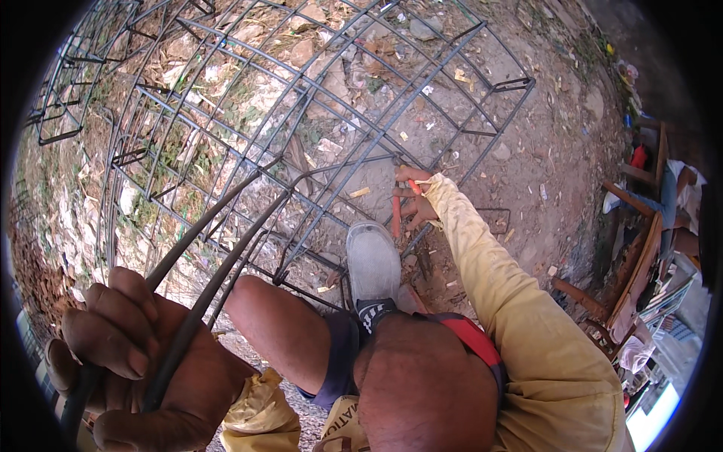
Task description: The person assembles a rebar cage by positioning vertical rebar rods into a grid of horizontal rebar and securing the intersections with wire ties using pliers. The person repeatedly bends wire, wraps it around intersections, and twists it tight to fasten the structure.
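Close to the camera at lower left is my left hand [139, 361], its fingers curled round dark bent steel rods [237, 252]. These run up and away to the rebar cage [361, 120], where one turns sharply to the right. Beside the cage's near right part, my right hand [416, 205] grips pincers with orange handles [396, 215]. One handle lies at the fingers and the other near the thumb. The pincers' dark jaws are at the end of the bent rod; whether they bite on it is too small to tell.
My shoe [373, 264] stands by the cage's near edge, with my bent knees below. Another rebar frame [64, 98] is at far left. Rubble and litter cover the ground [557, 173]. At right are wooden pieces [636, 264] and piled household things.
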A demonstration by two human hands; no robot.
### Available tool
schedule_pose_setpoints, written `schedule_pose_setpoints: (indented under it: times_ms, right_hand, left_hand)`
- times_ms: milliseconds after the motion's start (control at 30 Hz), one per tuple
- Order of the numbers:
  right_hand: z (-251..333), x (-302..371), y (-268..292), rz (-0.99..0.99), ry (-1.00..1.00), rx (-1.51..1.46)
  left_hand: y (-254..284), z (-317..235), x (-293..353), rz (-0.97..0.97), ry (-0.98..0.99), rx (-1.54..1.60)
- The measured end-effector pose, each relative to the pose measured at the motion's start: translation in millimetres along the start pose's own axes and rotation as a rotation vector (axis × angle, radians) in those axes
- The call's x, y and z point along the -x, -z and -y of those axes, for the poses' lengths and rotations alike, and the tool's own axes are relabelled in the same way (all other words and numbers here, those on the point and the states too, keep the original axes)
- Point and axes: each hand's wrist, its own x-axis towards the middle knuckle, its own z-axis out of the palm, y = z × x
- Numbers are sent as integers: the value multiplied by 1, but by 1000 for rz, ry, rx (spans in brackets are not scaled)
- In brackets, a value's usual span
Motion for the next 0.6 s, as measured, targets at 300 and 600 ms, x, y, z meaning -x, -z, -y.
schedule_pose_setpoints:
  times_ms: [300, 600]
  right_hand:
    - [-2, 12, -6, -49, -76, -44]
    - [-22, 19, 8, -92, -145, -45]
  left_hand:
    - [-9, -2, 0, -79, 19, -31]
    - [0, -1, 1, -45, 8, -86]
